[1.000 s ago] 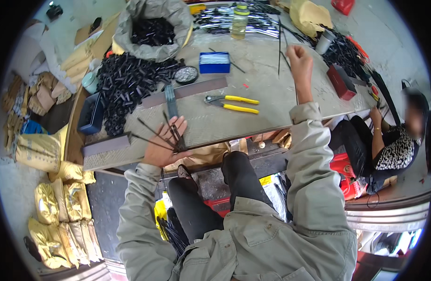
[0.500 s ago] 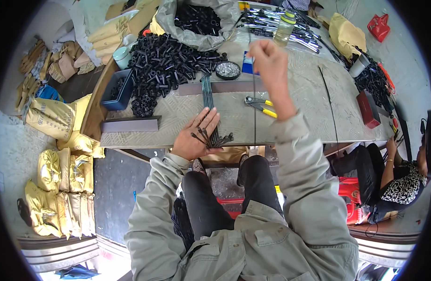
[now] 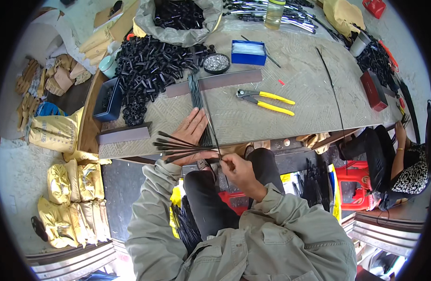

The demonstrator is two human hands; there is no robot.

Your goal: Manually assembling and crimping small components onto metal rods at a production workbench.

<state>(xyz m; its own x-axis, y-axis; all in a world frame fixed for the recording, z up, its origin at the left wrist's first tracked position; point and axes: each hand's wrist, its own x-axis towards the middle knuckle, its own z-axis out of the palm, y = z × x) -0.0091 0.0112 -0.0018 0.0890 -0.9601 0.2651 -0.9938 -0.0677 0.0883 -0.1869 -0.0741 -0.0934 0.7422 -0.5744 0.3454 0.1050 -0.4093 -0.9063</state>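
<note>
- My left hand (image 3: 191, 133) lies flat at the near edge of the workbench (image 3: 290, 70), open, pressing a fan of thin black rods (image 3: 180, 145)
- My right hand (image 3: 236, 169) pinches 1 rod's end, fingers closed on it
- Best to keep the fan pinned while feeding that rod in line
- Yellow-handled pliers (image 3: 267, 99) lie well apart

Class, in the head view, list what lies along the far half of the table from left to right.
Dark blue plastic bin → heap of short black plastic tubes → small round dish of silvery metal bits → blue open box → yellow-handled pliers → dark red rectangular box.
</note>
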